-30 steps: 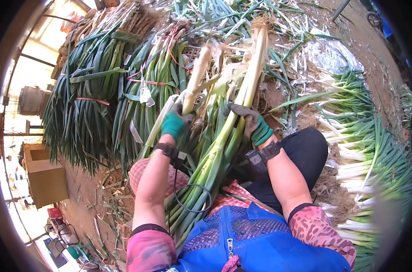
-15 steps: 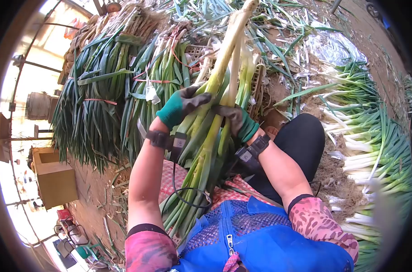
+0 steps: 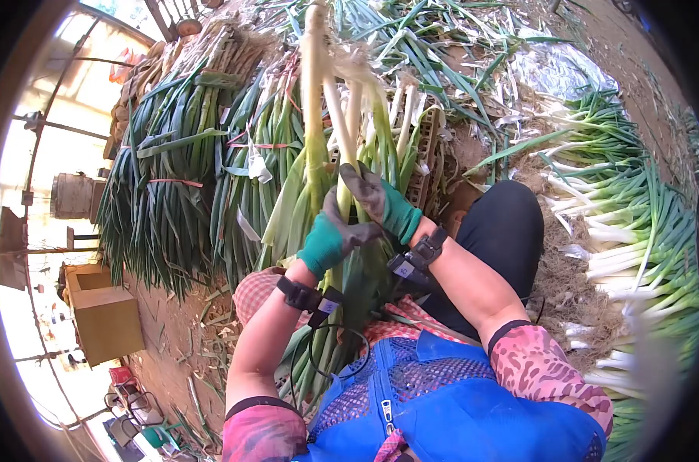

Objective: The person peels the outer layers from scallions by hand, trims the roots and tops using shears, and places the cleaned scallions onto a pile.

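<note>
Both gloved hands grip one bunch of long green onions (image 3: pixel 342 138) held upright in front of me, white root ends up and green leaves running down to my lap. My left hand (image 3: pixel 330 235), in a green and grey glove, clasps the stalks from the left. My right hand (image 3: pixel 376 199), gloved the same, wraps them just above and to the right, touching the left. A black band with a cable sits on each wrist.
Tied bundles of green onions (image 3: pixel 172 169) lie heaped at the left. Loose cleaned onions (image 3: pixel 634 231) are piled at the right, with trimmings on the dirt ground. A cardboard box (image 3: pixel 103 316) stands at the lower left. My black-trousered knee (image 3: pixel 503 231) is at the right.
The two separate stalks have been brought together into one bunch. My hands have closed in on each other and the left hand has slid lower; the onions now stand more upright.
</note>
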A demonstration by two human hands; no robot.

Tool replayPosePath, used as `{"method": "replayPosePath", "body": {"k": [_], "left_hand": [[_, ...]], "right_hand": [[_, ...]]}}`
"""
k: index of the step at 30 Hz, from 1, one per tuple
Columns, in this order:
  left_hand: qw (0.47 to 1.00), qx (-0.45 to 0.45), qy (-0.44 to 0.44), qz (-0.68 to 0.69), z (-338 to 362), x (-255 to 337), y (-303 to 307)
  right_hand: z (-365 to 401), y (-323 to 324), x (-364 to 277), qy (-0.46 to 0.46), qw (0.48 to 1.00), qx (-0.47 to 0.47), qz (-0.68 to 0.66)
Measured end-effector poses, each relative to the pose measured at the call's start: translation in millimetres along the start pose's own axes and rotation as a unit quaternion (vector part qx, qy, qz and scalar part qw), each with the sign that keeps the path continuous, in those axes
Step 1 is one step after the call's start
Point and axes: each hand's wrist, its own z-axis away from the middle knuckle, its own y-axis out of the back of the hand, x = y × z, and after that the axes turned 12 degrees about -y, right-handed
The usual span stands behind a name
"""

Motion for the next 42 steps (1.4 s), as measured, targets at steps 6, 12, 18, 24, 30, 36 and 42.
{"method": "replayPosePath", "body": {"k": [6, 12, 18, 24, 30, 36, 42], "left_hand": [[0.994, 0.065, 0.035, 0.084, -8.3, 33.4, 44.8], [0.991, 0.110, 0.028, 0.076, 5.2, 35.9, 110.0], [0.986, 0.123, 0.052, 0.103, 34.0, 38.2, 116.5], [0.978, 0.144, 0.011, 0.154, 68.9, 66.9, 119.0], [0.959, 0.230, 0.062, 0.155, 72.2, 65.9, 122.0], [0.965, 0.237, -0.007, 0.109, 81.1, 76.3, 147.5], [0.957, 0.264, -0.080, 0.090, 80.8, 121.4, 167.6]], "right_hand": [[-11.5, 12.6, 14.2, 0.132, 0.988, -0.049, -0.058], [-73.4, 112.4, 34.2, -0.017, 0.916, 0.397, 0.047], [-86.8, 93.5, 61.5, -0.195, 0.847, 0.366, 0.332], [-136.8, 109.4, 45.8, -0.197, 0.830, 0.434, 0.290], [-152.9, 103.9, 66.9, -0.223, 0.890, 0.306, 0.253], [-181.1, 90.4, 21.7, 0.027, 0.985, 0.167, 0.047], [-95.6, 47.4, -250.8, 0.481, 0.795, 0.331, 0.167]]}}
